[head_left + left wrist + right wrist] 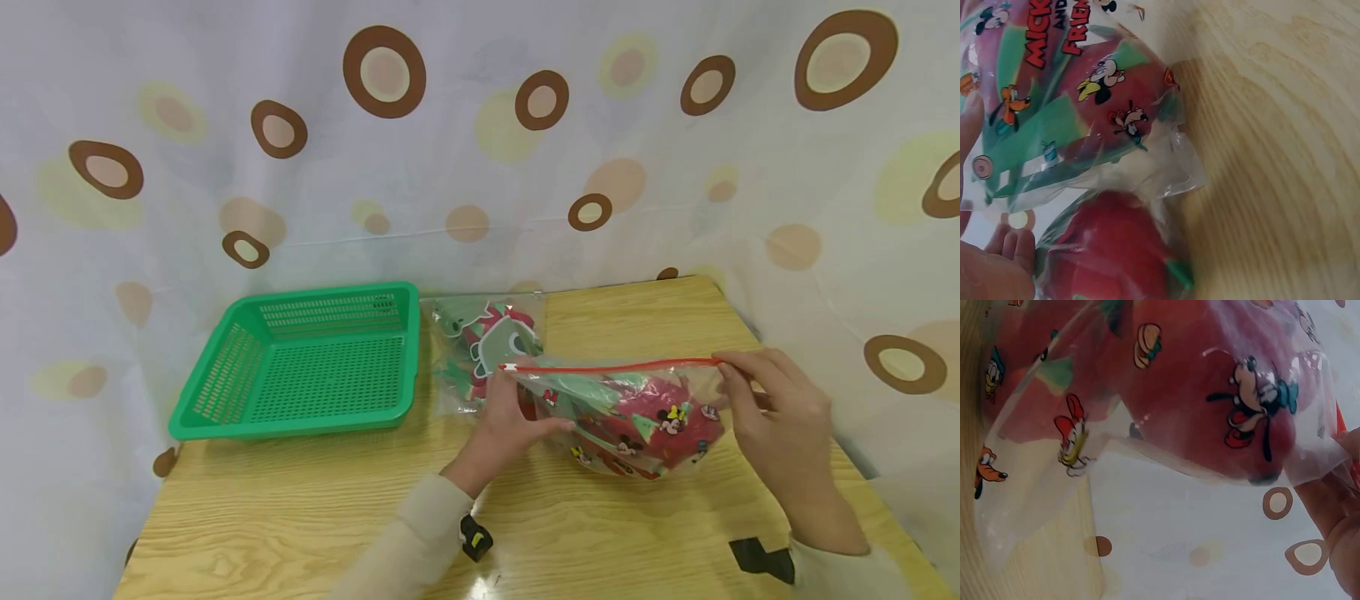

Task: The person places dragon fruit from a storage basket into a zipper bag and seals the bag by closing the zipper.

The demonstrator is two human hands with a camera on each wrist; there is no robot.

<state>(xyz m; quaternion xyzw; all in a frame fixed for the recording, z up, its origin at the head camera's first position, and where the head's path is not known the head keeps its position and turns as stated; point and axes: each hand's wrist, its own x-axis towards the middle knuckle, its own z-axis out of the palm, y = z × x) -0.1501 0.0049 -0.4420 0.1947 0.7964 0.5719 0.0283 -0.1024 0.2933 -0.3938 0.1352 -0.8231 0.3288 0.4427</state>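
A clear zip bag (652, 425) printed with cartoon mice and other characters is held up just over the table, its red zip strip (622, 365) running along the top. Red and green things fill it; their kind is hard to tell through the plastic. My left hand (498, 429) grips its left end, thumb in front and fingers behind, below the white slider (510, 367). At the strip's right end, my right hand (780, 417) pinches the top corner. In the right wrist view the filled bag (1210, 394) hangs from the fingers.
Behind the left hand lies a second clear bag (450, 392) with red and green contents. A green plastic basket (408, 358) stands left of it. Small black pieces (476, 537) sit on the wooden table (300, 508) near the front. A dotted curtain (450, 150) borders the back.
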